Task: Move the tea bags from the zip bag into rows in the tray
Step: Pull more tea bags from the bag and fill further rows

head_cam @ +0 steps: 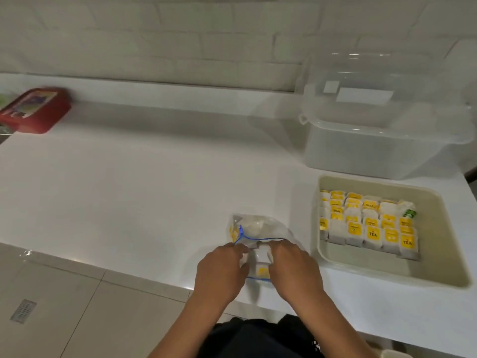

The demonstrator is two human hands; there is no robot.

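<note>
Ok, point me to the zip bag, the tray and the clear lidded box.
zip bag [254, 228]: head view, on its clear upper part, above the blue zip line.
tray [438, 244]: head view, on the bare floor right of the rows.
clear lidded box [366, 153]: head view, on its front wall.

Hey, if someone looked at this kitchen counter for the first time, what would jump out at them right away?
Most striking is the cream plastic tray on the right of the white counter, with rows of yellow-labelled tea bags filling its far part. Near the counter's front edge, the left hand and right hand work at the mouth of a clear zip bag with a blue seal. A red box sits far left, and a clear lidded tub stands behind the tray.
</note>
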